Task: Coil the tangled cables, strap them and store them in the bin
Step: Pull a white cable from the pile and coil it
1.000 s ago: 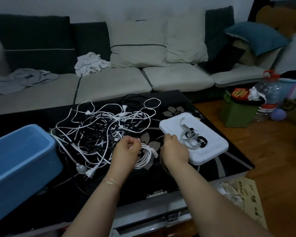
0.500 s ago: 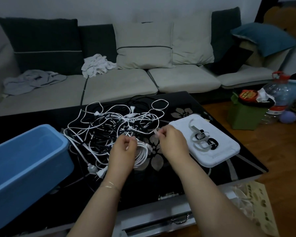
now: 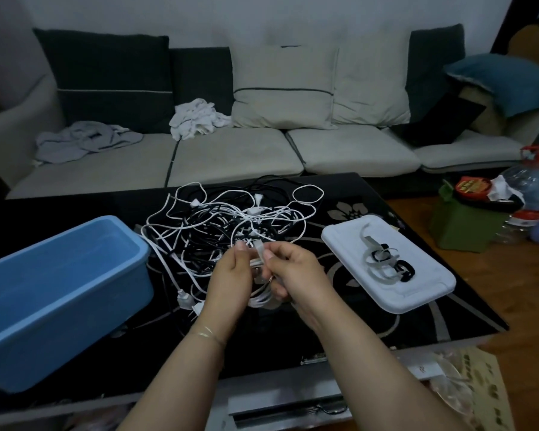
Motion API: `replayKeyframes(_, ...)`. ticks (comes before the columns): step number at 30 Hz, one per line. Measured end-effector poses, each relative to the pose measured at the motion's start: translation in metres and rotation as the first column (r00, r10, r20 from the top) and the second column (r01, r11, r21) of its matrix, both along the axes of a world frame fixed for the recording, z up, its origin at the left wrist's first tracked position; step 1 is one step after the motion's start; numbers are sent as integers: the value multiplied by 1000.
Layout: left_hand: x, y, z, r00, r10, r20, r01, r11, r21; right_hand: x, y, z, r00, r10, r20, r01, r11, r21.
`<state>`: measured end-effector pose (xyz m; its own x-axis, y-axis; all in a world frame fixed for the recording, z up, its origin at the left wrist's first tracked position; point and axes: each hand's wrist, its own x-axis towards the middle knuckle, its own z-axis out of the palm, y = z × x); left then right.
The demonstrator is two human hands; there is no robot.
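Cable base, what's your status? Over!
Both hands, left hand and right hand, grip a coiled white cable. Tangled pile behind, uncoiled. Blue bin holds no cables. Straps wait on white lid.

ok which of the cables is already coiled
The white coil held between the left hand and right hand, at the tangle's near edge. The rest lie loose and knotted on the table.

Pretty dim room, flat bluish light, no hard shadows. Wide-angle bends the sofa [image 3: 262, 144] and table [image 3: 448, 318] edges; corners go soft and murky.
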<state>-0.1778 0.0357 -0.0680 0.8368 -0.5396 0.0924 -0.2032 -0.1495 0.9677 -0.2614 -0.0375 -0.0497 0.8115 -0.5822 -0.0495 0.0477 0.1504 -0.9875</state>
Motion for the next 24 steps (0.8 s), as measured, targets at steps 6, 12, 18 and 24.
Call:
replayKeyframes(6,0,10,6,1000,-7,20,7,1000,-2,1,1,-1,994,86,-63,-89,995,-46)
replayKeyframes(12,2,15,8,999,-14,-49,14,1000,-8,-3,6,4,982,156,-105,-162,986,-46)
replayKeyframes(18,1,16,14,998,-21,-60,21,1000,-10,-6,3,6,962,227,-152,-233,972,-26)
replayKeyframes(24,-1,17,22,975,-206,-81,204,978,-36,-12,-3,12,939,234,-252,-262,962,-82)
